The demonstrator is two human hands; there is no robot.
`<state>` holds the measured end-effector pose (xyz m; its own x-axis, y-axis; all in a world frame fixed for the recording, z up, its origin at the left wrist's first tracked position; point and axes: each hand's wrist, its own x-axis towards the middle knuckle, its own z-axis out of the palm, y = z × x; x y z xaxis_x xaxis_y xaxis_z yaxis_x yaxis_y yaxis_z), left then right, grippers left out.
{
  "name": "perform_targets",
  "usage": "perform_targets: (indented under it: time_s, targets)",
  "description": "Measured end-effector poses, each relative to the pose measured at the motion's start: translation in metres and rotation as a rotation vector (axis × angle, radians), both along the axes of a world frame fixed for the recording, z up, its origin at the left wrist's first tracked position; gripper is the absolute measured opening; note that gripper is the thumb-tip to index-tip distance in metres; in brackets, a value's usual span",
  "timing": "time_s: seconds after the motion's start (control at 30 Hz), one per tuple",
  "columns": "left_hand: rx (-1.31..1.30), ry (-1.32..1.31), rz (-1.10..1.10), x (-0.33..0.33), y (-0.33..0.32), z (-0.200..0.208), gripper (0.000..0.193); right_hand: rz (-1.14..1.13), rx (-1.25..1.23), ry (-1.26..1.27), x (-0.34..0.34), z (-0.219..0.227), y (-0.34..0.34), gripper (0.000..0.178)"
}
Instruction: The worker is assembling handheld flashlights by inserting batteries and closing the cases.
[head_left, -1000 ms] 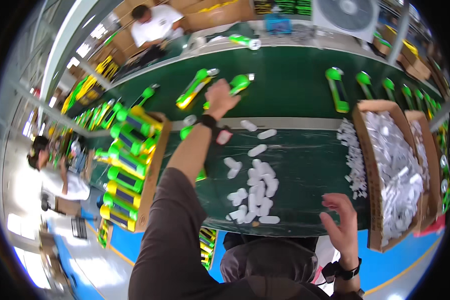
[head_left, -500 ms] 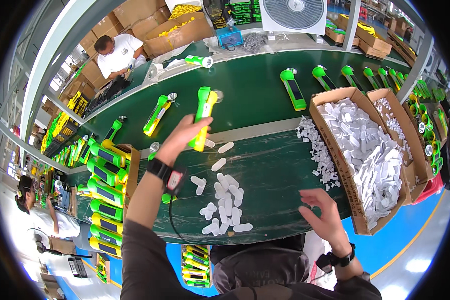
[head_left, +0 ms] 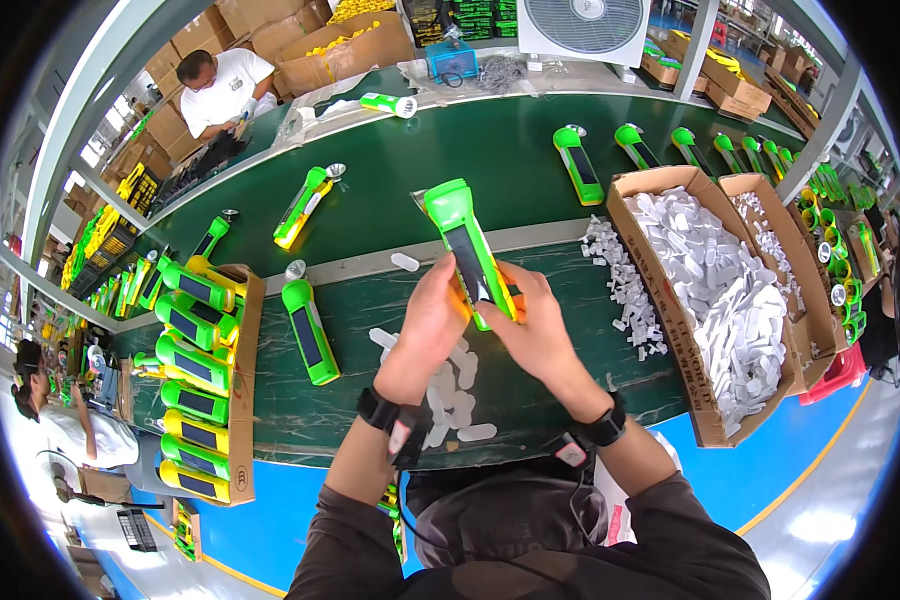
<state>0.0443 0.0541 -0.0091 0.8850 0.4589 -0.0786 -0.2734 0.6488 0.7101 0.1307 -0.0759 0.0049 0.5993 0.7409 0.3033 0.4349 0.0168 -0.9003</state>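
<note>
Between both hands, over the middle of the bench, is a green and yellow flashlight (head_left: 453, 207) with a dark panel along its body. My left hand (head_left: 432, 318) wraps its left side, and my right hand (head_left: 538, 330) grips the lower right with the thumb across the body. The head points away from me, and the fingers hide part of the lower end. Loose white oval pieces (head_left: 458, 402) lie below my hands, some covered by my left wrist. Left of them, another green flashlight (head_left: 311, 335) rests on the dark green bench top.
On the right stands a carton of white pieces (head_left: 710, 290), with a pile of small white parts (head_left: 625, 290) beside it. A box of flashlights (head_left: 245, 380) is at left. Flashlights line the belt (head_left: 390, 180); a person (head_left: 225, 90) sits beyond it.
My right hand has come from the right side of the bench and closed on the flashlight. My left hand moved right with it. The flashlight at left now shows fully beside my arm.
</note>
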Motion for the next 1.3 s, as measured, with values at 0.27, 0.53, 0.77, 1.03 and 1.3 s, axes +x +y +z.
perform_targets:
  time_s: [0.27,0.53,0.77,1.03,1.3]
  targets:
    - [0.117,-0.142,0.075,0.018,0.004,-0.02,0.045,-0.16,0.055,-0.348,-0.005,-0.009,0.014,0.059]
    - [0.056,-0.251,0.074,0.005,0.021,-0.034,0.034,-0.088,-0.023,-0.235,0.017,0.007,0.023,0.039]
    - [-0.016,-0.297,0.128,0.008,0.02,-0.042,0.04,0.161,0.189,0.284,0.031,-0.027,0.033,0.035]
    - [0.05,-0.282,0.157,0.005,0.018,-0.04,0.041,0.114,0.163,0.439,0.016,-0.022,0.028,0.036]
    - [-0.014,-0.272,0.207,0.003,0.013,-0.041,0.036,0.0,0.157,0.394,-0.004,-0.013,0.026,0.034]
